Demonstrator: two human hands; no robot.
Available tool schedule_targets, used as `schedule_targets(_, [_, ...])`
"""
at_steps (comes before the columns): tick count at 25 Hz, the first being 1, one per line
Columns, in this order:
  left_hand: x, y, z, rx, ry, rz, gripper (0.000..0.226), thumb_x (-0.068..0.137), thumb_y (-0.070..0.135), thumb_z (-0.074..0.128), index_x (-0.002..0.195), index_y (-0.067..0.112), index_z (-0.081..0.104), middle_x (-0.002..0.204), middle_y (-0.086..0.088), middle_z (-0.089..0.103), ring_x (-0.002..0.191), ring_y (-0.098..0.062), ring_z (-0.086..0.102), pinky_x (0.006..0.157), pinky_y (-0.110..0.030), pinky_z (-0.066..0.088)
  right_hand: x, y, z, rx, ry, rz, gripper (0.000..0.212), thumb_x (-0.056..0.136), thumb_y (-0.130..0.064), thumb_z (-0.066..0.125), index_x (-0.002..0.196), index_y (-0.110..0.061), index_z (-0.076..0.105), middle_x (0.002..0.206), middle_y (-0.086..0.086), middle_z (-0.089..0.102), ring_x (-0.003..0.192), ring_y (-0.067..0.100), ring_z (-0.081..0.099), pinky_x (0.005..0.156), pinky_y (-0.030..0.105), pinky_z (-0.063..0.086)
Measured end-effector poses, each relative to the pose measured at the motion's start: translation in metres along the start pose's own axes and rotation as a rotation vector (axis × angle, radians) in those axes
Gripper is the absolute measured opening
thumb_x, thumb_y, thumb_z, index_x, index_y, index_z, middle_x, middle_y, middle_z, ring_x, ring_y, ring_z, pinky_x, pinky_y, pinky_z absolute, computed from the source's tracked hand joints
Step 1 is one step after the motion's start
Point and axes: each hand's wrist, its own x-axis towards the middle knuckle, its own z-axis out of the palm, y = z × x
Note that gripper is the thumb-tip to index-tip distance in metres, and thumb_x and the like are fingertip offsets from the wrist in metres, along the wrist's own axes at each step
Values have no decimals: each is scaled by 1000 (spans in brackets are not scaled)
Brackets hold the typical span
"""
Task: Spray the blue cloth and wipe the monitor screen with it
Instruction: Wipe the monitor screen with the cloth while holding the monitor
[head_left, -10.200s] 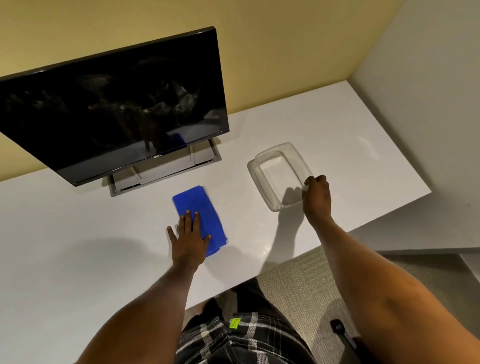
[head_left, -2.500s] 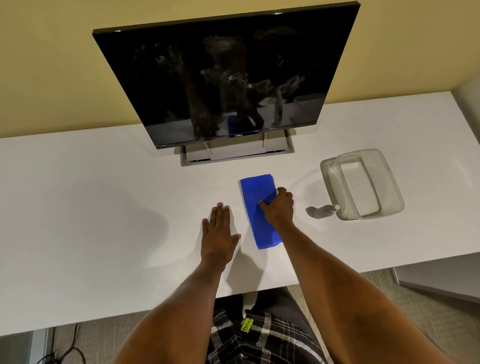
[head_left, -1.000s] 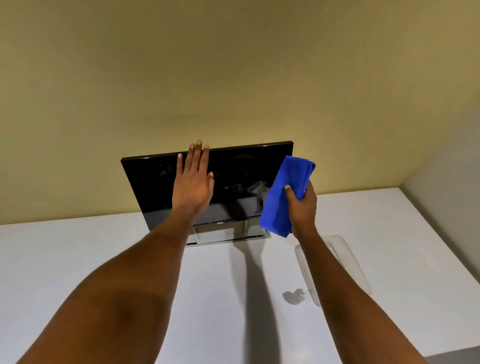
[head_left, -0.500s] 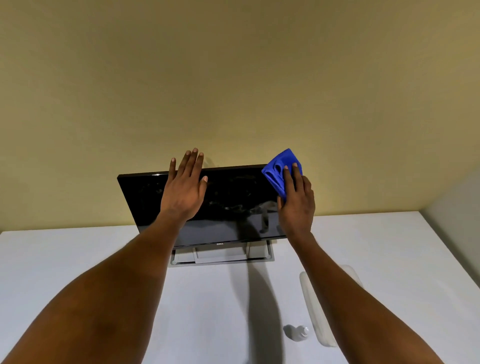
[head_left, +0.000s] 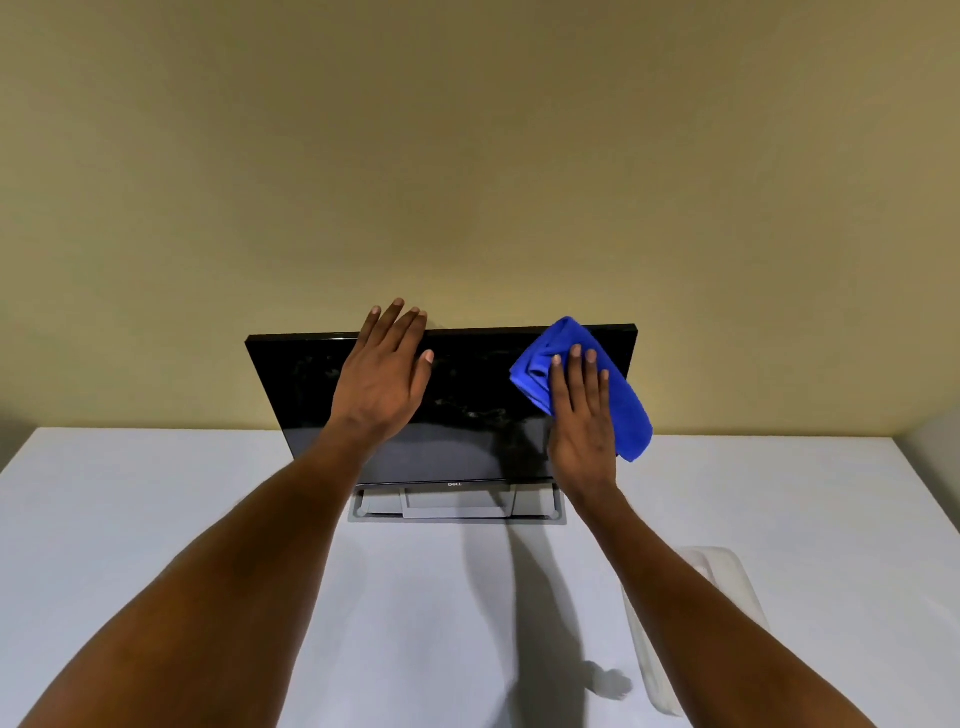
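A black monitor (head_left: 467, 415) stands on its grey base (head_left: 457, 506) at the back of the white desk (head_left: 156, 519), its dark screen facing me. My left hand (head_left: 384, 374) lies flat on the upper middle of the screen, fingertips reaching over the top edge. My right hand (head_left: 584, 415) presses a bunched blue cloth (head_left: 631, 415) against the right part of the screen; the cloth hangs past the monitor's right edge. The small spray bottle (head_left: 605, 680) lies on the desk by my right forearm, partly hidden.
A clear plastic tray (head_left: 727, 577) sits on the desk at the right, mostly behind my right arm. A yellow wall (head_left: 467, 156) rises right behind the monitor. A grey side wall (head_left: 943, 447) closes the far right.
My right hand has slid the cloth down and to the right from the screen's top edge, and the cloth has spread out under my palm. My left hand stays flat on the screen.
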Motion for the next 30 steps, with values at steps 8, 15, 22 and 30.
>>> schedule_targets(8, [2,-5,-1,-64,50,62,60,101,27,36,152,0,49,156,-15,53,154,-29,39,132,-44,21,20,-37,26,-51,-112,-442,87,87,3,40,168,-15,11,175,4,-10,163,25,-12,132,44,-9])
schedule_targets(15, [2,-8,1,-60,44,66,62,98,26,39,154,2,47,158,-14,51,155,-28,36,133,-41,17,-24,12,37,-176,-222,-822,82,92,4,45,167,-13,17,176,4,11,162,21,14,131,40,17])
schedule_targets(22, [4,-12,0,-30,-31,56,64,102,34,34,159,7,39,164,-11,44,159,-24,28,134,-42,15,-2,73,12,-301,-170,-836,79,94,0,41,167,-15,15,176,-1,9,163,18,9,132,40,9])
schedule_targets(30, [4,-9,-1,-21,-20,53,63,102,33,36,158,5,40,163,-12,44,160,-24,26,135,-39,10,33,85,-11,-260,-17,-496,88,88,1,40,168,-17,9,177,2,3,164,24,1,133,47,-2])
